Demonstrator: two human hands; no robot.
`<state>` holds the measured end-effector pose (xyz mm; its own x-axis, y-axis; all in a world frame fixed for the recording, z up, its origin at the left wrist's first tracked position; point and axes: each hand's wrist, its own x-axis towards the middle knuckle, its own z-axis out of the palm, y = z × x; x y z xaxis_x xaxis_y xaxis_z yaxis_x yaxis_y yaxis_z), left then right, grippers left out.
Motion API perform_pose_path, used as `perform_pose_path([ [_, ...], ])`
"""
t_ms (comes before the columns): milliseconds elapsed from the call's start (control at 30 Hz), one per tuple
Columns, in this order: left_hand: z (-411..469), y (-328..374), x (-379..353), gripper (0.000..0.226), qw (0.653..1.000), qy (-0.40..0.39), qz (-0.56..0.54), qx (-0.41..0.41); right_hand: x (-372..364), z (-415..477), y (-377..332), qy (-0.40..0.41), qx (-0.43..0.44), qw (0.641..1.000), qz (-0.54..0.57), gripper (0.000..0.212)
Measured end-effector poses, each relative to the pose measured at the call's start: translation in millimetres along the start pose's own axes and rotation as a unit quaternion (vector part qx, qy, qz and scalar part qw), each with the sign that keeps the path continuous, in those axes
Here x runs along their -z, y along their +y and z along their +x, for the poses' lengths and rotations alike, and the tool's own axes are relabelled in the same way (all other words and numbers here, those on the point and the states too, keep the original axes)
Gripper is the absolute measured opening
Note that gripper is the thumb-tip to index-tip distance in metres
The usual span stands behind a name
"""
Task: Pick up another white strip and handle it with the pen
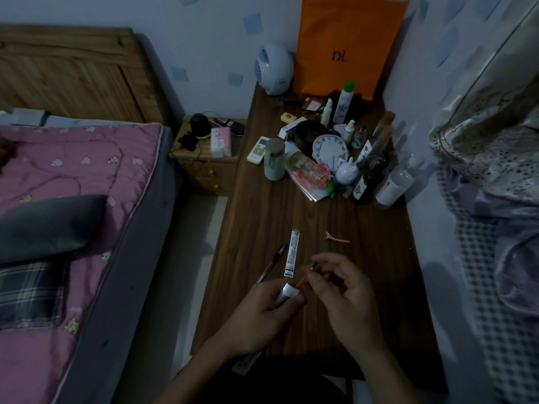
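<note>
The left hand [256, 313] is curled, its fingers [297, 298] and thumb wrapped round a narrow white packet [287, 293] whose upper end pokes out above the fingertips while its lower end shows below the wrist, over the counter [262, 217] edge. Just right of it, the right hand [344, 293] is half closed: thumb and forefinger pinch a thin orange refill [304, 277] that slants from the packet's mouth up towards the right fingertips, the other fingers [347, 275] loosely bent and holding nothing. Just beyond the left fingers, a dark pen [271, 263] and a second white packet [291, 253] lie side by side on the counter, untouched. Further off, beyond the right fingers, lies a pink hair clip [337, 238]. Well past that stands a cluster of bottles [344, 158], and farthest back an orange bag [347, 45] leans against the wall.
</note>
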<state>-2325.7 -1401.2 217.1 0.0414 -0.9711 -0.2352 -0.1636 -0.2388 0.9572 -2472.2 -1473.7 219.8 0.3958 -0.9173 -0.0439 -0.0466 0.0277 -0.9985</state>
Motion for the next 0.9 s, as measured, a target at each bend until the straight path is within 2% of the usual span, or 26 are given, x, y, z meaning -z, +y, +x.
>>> perform_pose_path([
  [267,1.6,1.0,0.2,0.039,0.999,-0.005,-0.039,-0.012,-1.2,-0.9,1.4,-0.049,0.054,0.995,-0.063,0.028],
  [500,1.4,-2.3,0.6,0.025,1.0,-0.005,-0.029,-0.009,0.8,-0.3,1.3,-0.095,0.06,0.991,-0.075,0.022],
  [633,2.4,-2.2,1.5,0.024,0.999,-0.011,-0.042,0.011,1.8,1.3,4.9,-0.074,-0.001,0.997,-0.031,0.026],
  [733,2.0,-3.3,1.5,0.021,0.998,-0.016,-0.056,0.024,2.3,3.0,5.2,-0.029,-0.012,0.999,-0.02,0.037],
  [900,-0.6,-4.6,1.0,0.014,0.996,-0.023,-0.082,0.035,2.4,6.1,5.3,0.023,-0.021,1.0,0.001,0.035],
])
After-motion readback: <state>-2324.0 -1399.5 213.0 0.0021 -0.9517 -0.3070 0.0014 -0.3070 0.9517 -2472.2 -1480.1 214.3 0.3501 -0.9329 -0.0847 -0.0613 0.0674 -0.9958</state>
